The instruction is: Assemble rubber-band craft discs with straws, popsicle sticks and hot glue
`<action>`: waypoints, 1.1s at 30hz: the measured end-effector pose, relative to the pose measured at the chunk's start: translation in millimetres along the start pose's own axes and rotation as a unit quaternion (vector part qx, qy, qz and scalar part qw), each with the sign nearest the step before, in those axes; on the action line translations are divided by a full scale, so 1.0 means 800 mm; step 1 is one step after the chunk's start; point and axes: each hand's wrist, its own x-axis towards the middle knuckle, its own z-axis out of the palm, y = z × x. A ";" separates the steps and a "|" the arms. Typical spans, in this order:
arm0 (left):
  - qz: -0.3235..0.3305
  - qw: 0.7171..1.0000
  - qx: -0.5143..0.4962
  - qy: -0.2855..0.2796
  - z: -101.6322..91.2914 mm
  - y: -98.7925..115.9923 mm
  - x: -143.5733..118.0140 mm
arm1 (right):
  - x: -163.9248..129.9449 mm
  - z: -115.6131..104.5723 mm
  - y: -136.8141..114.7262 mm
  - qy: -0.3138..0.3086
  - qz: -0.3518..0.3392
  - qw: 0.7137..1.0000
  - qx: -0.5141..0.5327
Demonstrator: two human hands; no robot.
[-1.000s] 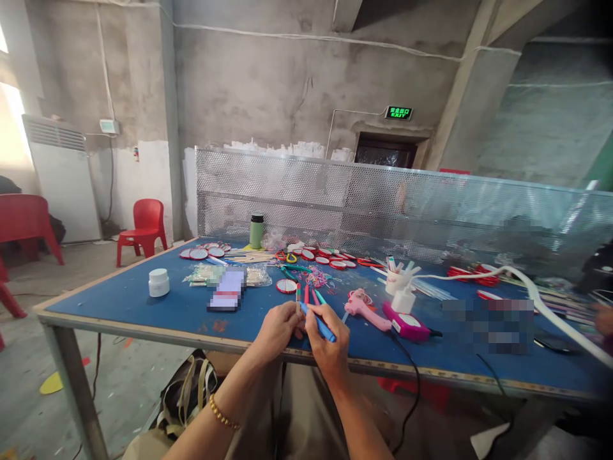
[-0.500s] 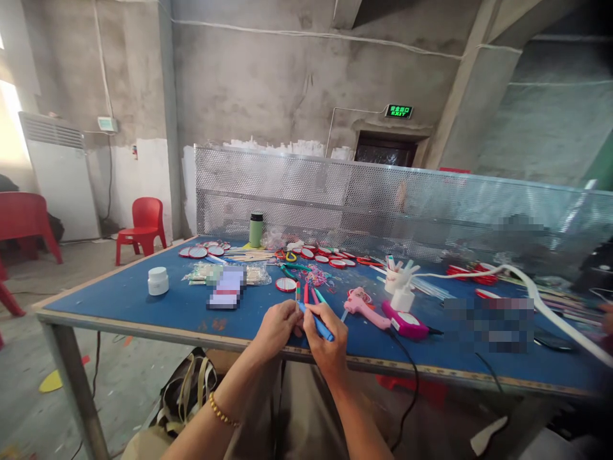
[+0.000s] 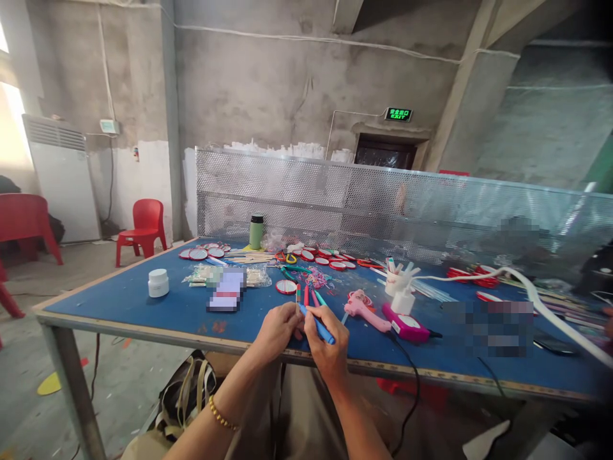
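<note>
We sit at the blue table (image 3: 119, 305), forearms angled in over its near edge so both hands meet just above it. Our right hand (image 3: 325, 345) is curled shut around a blue pen (image 3: 320, 326), its tip slanting up-left toward our left hand (image 3: 276, 331), which pinches a small red-tipped stick (image 3: 298, 295) upright. Just right of our right hand lies a pink glue gun (image 3: 364, 308).
</note>
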 end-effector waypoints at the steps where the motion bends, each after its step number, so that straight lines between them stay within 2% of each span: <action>1: 0.001 1.000 0.002 0.000 0.000 -0.001 0.000 | 0.000 0.000 0.000 -0.003 -0.002 1.000 0.001; 8: 0.010 1.000 0.024 0.006 0.000 -0.002 0.001 | 0.001 0.000 -0.002 -0.022 0.009 1.000 0.001; 14: 0.007 1.000 0.008 0.003 -0.001 -0.001 0.000 | 0.000 0.000 -0.001 -0.003 0.008 1.000 0.006; 33: 0.001 1.000 0.016 0.006 0.000 -0.003 0.000 | 0.001 0.000 -0.002 -0.012 -0.002 1.000 -0.003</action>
